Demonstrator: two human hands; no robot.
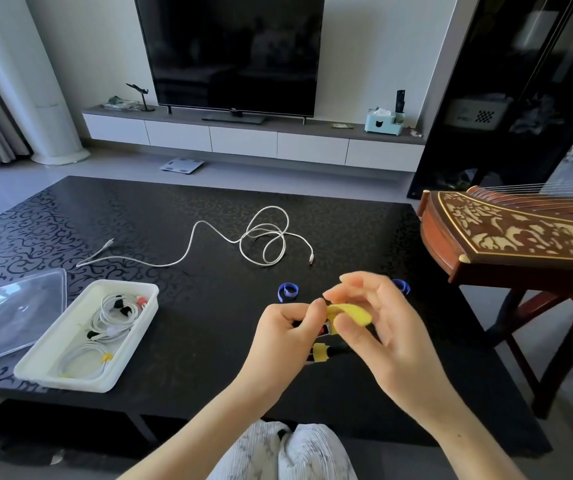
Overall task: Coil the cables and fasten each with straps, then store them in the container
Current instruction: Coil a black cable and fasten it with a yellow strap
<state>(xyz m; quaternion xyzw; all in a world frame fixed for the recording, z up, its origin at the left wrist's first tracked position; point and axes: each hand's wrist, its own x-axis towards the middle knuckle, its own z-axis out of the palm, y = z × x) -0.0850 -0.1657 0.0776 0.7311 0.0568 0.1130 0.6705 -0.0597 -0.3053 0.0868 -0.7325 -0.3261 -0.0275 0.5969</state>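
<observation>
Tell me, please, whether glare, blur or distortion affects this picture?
In the head view, daylight glares off the clear lid and the table at its left edge; wide-angle distortion bends the pillar and the cabinet; the right hand and yellow strap look slightly motion-blurred; the white cable stays sharp.

Nothing here offers words or numbers that can be read. The big black flat-screen television [231, 51] carries a small pale mark at the middle of its lower bezel, too tiny to make out, and the pale blue plastic tissue box [378, 122] on the TV bench shows only a black cat-head shape, no lettering. The white box with a chequered black-and-white patch [475, 114] inside the dark glass cabinet has a smudge beside the pattern that stays blurred.
</observation>
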